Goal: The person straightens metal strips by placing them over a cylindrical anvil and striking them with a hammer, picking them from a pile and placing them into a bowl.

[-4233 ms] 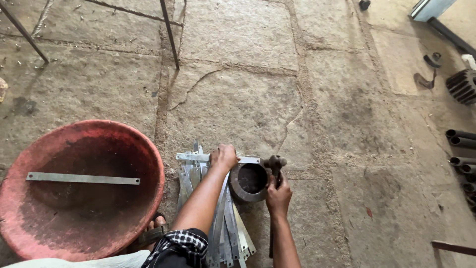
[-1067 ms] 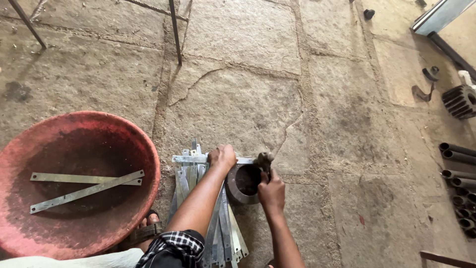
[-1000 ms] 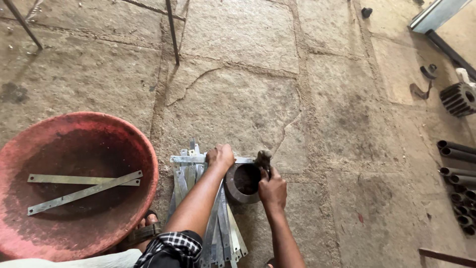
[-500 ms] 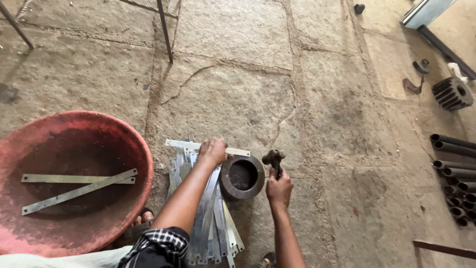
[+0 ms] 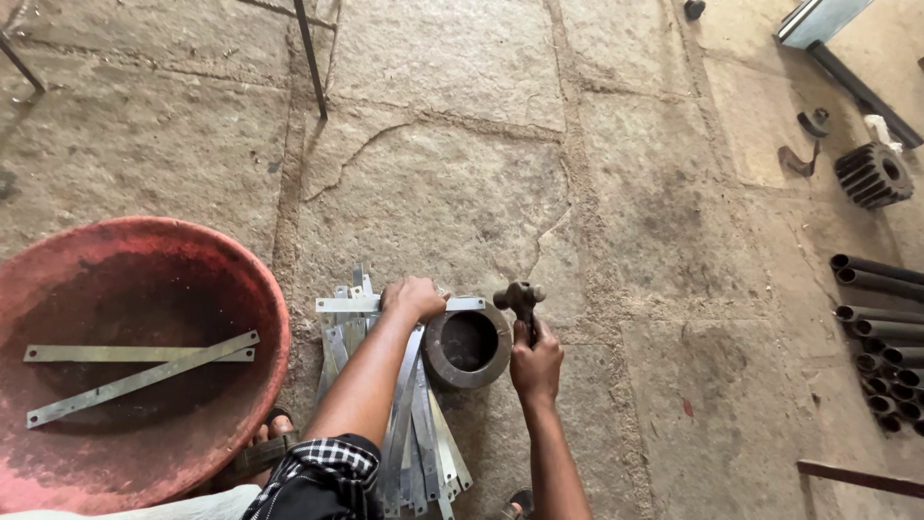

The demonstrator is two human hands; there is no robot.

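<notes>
We were down on the cracked grey stone-slab floor (image 5: pixel 452 183), and the biggest thing in view was the wide, worn red plastic basin (image 5: pixel 252 289) out at nine o'clock from our hands. Two flat grey metal strips (image 5: pixel 144 358) lay crossed inside it, and we took those to be the finished ones, so by our reckoning only a small part of the work was done.

Far more remained: the heap of flat grey metal strips (image 5: pixel 414 433) lay fanned out on the floor under our left forearm, running toward six o'clock, many more than in the basin.

Well apart at three o'clock lay a stack of dark steel pipes (image 5: pixel 881 327), and up at two o'clock sat a black toothed gear wheel (image 5: pixel 874 175).

Dead centre sat the short, thick-walled dark steel ring (image 5: pixel 469 342), open end up, acting as a rest. Across its rim at twelve o'clock lay the single grey metal strip in work (image 5: pixel 337 304), one end jutting past the ring.

Our left hand (image 5: pixel 412 297) was curled down over that strip, fingers closed, pinning it against the ring.

Our right hand (image 5: pixel 535 364), at three o'clock of the ring, was wrapped tight in a fist round the handle of the small dark-headed hammer (image 5: pixel 520 297), its head poised just beside the strip's free end and not touching it. This strip, we judged, was mid-work.
</notes>
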